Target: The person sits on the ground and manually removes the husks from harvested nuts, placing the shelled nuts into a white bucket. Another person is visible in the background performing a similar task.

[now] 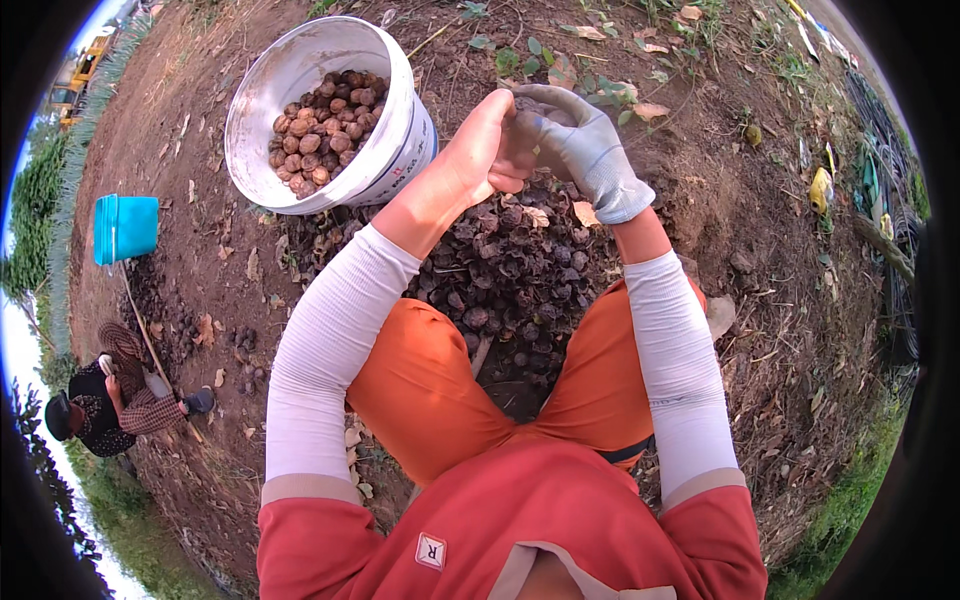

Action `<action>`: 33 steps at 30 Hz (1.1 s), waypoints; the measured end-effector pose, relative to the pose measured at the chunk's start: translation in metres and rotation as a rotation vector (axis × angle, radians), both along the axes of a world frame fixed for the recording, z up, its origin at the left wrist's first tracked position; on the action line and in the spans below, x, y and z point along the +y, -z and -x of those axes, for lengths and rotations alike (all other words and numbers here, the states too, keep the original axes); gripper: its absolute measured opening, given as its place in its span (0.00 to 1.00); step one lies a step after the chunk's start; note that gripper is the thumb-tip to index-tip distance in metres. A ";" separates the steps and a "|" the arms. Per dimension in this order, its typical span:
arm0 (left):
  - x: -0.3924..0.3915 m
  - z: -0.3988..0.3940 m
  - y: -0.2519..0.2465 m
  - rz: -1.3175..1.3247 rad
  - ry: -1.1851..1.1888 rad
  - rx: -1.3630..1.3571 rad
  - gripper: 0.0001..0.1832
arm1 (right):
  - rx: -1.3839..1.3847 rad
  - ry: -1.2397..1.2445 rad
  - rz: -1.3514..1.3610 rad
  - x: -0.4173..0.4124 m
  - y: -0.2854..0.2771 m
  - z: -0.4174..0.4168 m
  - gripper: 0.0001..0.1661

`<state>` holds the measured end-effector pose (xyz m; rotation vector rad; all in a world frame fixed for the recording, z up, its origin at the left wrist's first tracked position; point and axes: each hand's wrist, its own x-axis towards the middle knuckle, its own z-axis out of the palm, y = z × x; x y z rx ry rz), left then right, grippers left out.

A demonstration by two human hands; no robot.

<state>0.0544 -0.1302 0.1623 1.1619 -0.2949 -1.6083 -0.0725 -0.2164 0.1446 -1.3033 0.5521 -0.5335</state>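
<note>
My bare left hand and my right hand, in a grey-white work glove, meet above a heap of dark walnuts and blackened husks. The gloved fingers curl around a dark, blurred piece, apparently a walnut. My left fingers are curled against the glove, and what they hold is hidden. Left of my hands, a white plastic bucket tilts towards me. Brown shelled-out walnuts, husks off, partly fill it. The heap lies on the soil between my orange-trousered knees.
At the left, another person sits near a turquoise bucket, with dark walnuts and a long stick on the ground nearby. Low weeds grow beyond my hands. A branch and dark hoses lie at right.
</note>
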 end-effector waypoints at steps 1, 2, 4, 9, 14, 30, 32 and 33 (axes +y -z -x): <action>0.003 -0.001 -0.001 -0.010 -0.021 -0.045 0.20 | -0.077 0.005 0.021 0.004 0.001 -0.003 0.22; 0.006 -0.004 -0.002 -0.014 0.009 -0.033 0.21 | -0.088 -0.025 0.063 0.007 0.002 -0.003 0.21; 0.014 -0.010 -0.003 -0.003 0.039 -0.041 0.22 | -0.034 -0.044 0.088 0.011 0.003 -0.006 0.21; 0.034 -0.021 -0.004 -0.049 0.040 -0.113 0.22 | -0.005 -0.072 0.201 0.028 0.002 -0.014 0.21; 0.050 -0.032 -0.002 -0.124 0.049 -0.091 0.21 | -0.021 -0.109 0.193 0.043 0.006 -0.021 0.21; 0.067 -0.034 0.006 -0.130 -0.042 0.031 0.19 | -0.062 -0.096 -0.089 0.055 0.013 -0.024 0.25; 0.067 -0.031 0.003 -0.075 -0.062 0.045 0.18 | -0.087 -0.089 -0.093 0.054 0.011 -0.023 0.25; 0.066 -0.029 0.002 -0.095 -0.096 0.043 0.18 | -0.083 -0.077 -0.075 0.055 0.010 -0.023 0.25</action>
